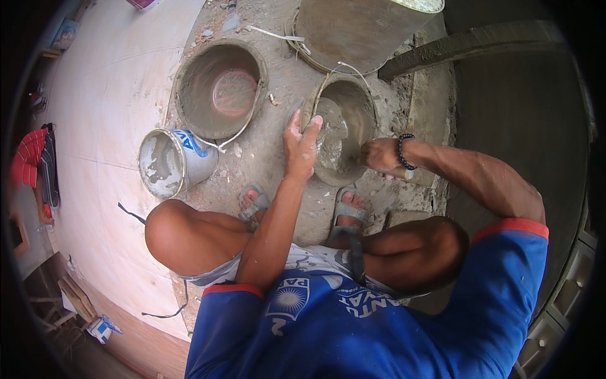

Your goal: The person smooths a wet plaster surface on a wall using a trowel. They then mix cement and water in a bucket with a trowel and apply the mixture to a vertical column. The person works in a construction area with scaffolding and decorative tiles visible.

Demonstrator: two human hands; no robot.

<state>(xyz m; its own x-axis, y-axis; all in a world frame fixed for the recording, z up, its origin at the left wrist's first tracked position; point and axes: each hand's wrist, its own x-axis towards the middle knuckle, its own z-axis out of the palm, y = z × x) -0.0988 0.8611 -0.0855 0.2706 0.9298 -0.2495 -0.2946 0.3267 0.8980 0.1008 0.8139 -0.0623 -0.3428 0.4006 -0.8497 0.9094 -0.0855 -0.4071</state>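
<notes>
My left hand [301, 145] grips the near-left rim of a mortar-coated bucket [347, 104], thumb upward beside its thin handle. Wet grey mix [329, 132] lies in the bottom of that bucket. My right hand [379, 153], with a dark bead bracelet at the wrist, is closed at the bucket's right rim; what its fingers hold is hidden. Left of it sit a wide bucket [197, 69] with a pinkish patch at the bottom and a smaller white bucket [196, 167] with cement inside. My sandalled feet are below the buckets.
A large container [353, 38] stands at top, near a long cement-coated bar [473, 41]. A small scraper [231, 20] lies on the dusty ground. A pale board or floor [95, 139] spans the left. At far left is another person in red stripes [31, 158].
</notes>
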